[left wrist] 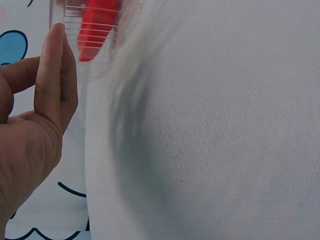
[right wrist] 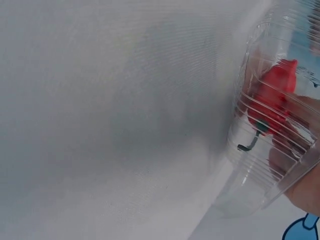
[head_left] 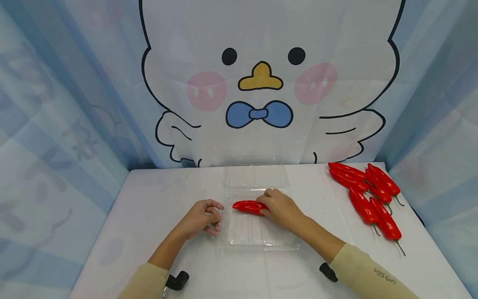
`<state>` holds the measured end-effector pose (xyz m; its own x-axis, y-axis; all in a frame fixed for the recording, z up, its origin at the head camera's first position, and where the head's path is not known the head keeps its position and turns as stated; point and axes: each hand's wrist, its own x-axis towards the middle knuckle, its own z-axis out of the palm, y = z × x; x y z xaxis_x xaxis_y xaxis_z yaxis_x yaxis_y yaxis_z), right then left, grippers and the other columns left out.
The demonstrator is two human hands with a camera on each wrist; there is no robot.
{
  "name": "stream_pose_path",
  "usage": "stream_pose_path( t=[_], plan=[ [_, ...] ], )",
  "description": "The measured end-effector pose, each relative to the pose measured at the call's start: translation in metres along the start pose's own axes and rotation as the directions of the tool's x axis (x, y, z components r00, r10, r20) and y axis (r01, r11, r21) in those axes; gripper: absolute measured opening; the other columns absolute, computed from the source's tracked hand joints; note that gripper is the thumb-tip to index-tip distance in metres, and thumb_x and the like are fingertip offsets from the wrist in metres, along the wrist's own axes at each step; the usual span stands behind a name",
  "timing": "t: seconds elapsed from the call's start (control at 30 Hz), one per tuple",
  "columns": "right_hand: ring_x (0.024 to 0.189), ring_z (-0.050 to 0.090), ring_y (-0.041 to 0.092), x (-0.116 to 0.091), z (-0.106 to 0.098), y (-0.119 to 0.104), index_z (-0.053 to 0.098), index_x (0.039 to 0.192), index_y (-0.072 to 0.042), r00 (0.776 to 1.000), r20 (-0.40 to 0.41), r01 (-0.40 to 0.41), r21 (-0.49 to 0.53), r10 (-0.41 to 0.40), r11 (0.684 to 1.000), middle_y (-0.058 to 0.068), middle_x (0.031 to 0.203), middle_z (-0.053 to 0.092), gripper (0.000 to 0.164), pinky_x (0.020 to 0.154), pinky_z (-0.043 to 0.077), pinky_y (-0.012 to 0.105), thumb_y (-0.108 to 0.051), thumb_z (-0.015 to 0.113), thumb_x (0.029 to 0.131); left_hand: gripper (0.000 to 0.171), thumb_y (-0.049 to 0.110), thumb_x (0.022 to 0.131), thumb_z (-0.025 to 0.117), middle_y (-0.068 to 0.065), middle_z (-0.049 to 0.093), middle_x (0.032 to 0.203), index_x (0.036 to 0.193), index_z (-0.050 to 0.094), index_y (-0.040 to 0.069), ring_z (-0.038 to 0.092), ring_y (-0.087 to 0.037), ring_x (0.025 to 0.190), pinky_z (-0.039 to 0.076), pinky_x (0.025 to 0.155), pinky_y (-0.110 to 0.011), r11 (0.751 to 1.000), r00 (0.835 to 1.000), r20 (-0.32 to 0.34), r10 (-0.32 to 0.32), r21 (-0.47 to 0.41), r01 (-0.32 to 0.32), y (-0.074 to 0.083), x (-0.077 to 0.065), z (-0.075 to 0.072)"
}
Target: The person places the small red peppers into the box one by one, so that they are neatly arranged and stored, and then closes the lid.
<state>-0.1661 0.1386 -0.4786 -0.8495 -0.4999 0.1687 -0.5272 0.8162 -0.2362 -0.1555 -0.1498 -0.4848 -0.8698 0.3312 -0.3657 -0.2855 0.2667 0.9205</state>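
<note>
Pinching the pepper [head_left: 246,207] near its stem end, my right hand [head_left: 283,211] is curled around it, thumb and fingers closed as far as its thickness permits, with nothing else between them. The pepper is directly at this grip, inside the box [head_left: 257,236], its tip pointing left; whether it fully rests on the bottom, I cannot tell. I think I hold it at that end so that the long body is free. The stem [right wrist: 256,140] shows through the clear side of the box. Left of the grip, my left hand [head_left: 201,219] holds nothing; its fingers are loosely bent just beside the box, perhaps ready to steady it, but I cannot tell if they touch. The lid [head_left: 254,177] lies turned back beyond the grip, which seems to keep the box uncovered from above. Well apart to the right of the grip, other peppers [head_left: 363,207] lie in a loose group, probably for easy reach of my right arm. Under everything is a white table [head_left: 119,245], finely textured in the wrist views. Behind it hangs a curtain [head_left: 257,145] with a blue bow tie [head_left: 258,113] printed on it, and bluish cloth [head_left: 45,166] encloses both sides.
</note>
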Motion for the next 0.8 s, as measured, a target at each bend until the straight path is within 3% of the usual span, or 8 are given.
stream_pose_path(
  t=[0.47, 0.8],
  plan=[
    [0.089, 0.063, 0.015, -0.001, 0.002, 0.001, 0.078, 0.11, -0.018, 0.999, -0.049, 0.008, -0.024, -0.01, 1.0, -0.001, 0.1, 0.07, 0.027, 0.078, 0.062, 0.028, -0.017, 0.086, 0.085, 0.034, -0.002, 0.097, 0.066, -0.01, 0.062, 0.084, 0.129, 0.057, -0.006, 0.07, -0.019, 0.065, 0.065, 0.061, -0.036, 1.0, 1.0, -0.009, -0.004, 0.009, 0.004, 0.0, 0.001, 0.0],
    [0.099, 0.065, 0.018, -0.006, -0.008, 0.004, 0.078, 0.112, -0.016, 0.999, -0.031, -0.016, 0.044, 0.017, 0.999, 0.001, 0.106, 0.071, 0.03, 0.084, 0.064, 0.033, -0.018, 0.087, 0.084, 0.034, -0.001, 0.097, 0.066, -0.01, 0.062, 0.084, 0.129, 0.057, -0.005, 0.07, -0.019, 0.065, 0.065, 0.061, -0.036, 1.0, 1.0, -0.01, -0.005, 0.009, 0.005, 0.001, 0.0, 0.0]
  ],
)
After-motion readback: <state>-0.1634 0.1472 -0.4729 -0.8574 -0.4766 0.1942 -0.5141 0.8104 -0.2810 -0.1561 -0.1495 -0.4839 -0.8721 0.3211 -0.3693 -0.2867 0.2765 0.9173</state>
